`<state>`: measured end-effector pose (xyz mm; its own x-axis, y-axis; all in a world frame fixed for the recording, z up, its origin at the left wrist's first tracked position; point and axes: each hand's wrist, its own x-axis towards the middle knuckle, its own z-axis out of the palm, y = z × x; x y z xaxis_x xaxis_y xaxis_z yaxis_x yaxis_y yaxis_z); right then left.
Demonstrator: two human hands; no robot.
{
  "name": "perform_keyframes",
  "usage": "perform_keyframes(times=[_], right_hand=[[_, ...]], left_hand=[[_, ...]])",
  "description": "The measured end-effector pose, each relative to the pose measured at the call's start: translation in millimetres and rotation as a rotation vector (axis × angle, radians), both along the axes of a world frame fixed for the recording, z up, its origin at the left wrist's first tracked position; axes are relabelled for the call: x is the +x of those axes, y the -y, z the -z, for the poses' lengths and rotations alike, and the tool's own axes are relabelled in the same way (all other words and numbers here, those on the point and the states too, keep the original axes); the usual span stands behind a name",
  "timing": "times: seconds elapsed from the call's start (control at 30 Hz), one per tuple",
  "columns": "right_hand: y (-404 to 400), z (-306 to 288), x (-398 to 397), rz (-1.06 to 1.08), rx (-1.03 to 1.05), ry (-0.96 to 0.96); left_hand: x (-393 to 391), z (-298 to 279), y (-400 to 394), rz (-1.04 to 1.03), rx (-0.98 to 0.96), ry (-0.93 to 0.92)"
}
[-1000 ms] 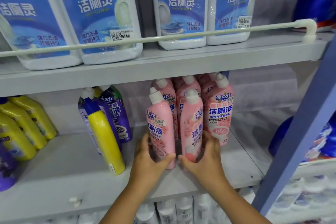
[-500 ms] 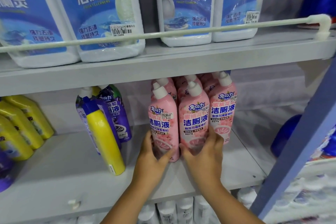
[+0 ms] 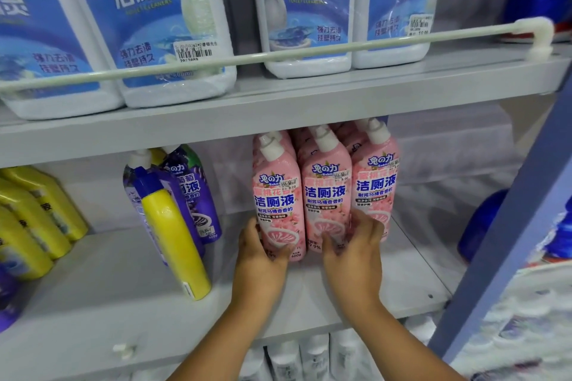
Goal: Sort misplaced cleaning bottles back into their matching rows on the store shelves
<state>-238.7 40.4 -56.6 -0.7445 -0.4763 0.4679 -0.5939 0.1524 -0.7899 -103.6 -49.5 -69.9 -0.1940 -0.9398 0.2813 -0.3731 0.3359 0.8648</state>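
Several pink toilet-cleaner bottles stand in rows on the middle shelf (image 3: 411, 281). My left hand (image 3: 258, 252) grips the base of the front left pink bottle (image 3: 277, 195). My right hand (image 3: 356, 246) grips the base of the front middle pink bottle (image 3: 325, 192), its fingers reaching toward the right pink bottle (image 3: 376, 182). All three front bottles stand upright with labels facing me. To the left, a yellow bottle (image 3: 173, 238) with a blue cap leans in front of the purple bottles (image 3: 192, 192).
Yellow bottles (image 3: 34, 219) lie at the far left of the same shelf. Large blue-labelled white jugs (image 3: 161, 18) fill the upper shelf behind a white rail (image 3: 340, 48). A blue upright post (image 3: 507, 241) stands at right. White bottles (image 3: 309, 356) sit on the shelf below.
The two front pink bottles were tilted and turned sideways; they are now upright, labels forward, pushed back in line with the row. Both hands moved back with them.
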Motion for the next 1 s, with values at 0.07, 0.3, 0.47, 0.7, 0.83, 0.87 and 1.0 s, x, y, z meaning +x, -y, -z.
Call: perform_keyframes(times=[0.07,0.3,0.47,0.7,0.83,0.87,1.0], right_hand=[[-1,3,-2,-0.015,0.003,0.012],[-3,-1,-2,-0.063,-0.017,0.025],[-12,-6,-11,-0.064,0.101,-0.065],[-34,-30,-54,-0.008,-0.115,0.147],[-16,-29,-81,-0.128,-0.111,0.247],[-13,-27,-84,-0.161,-0.102,0.232],[-8,-26,-85,-0.199,-0.101,0.220]], left_hand=[[1,-1,1,0.002,0.003,-0.058],[-4,-13,4,0.006,-0.076,-0.108],[-2,-10,2,0.005,-0.081,-0.119],[-2,-19,2,0.053,0.022,-0.249],[-13,-33,3,0.059,0.013,-0.302],[-14,-33,4,0.055,0.010,-0.310],[-15,-31,3,0.022,0.006,-0.325]])
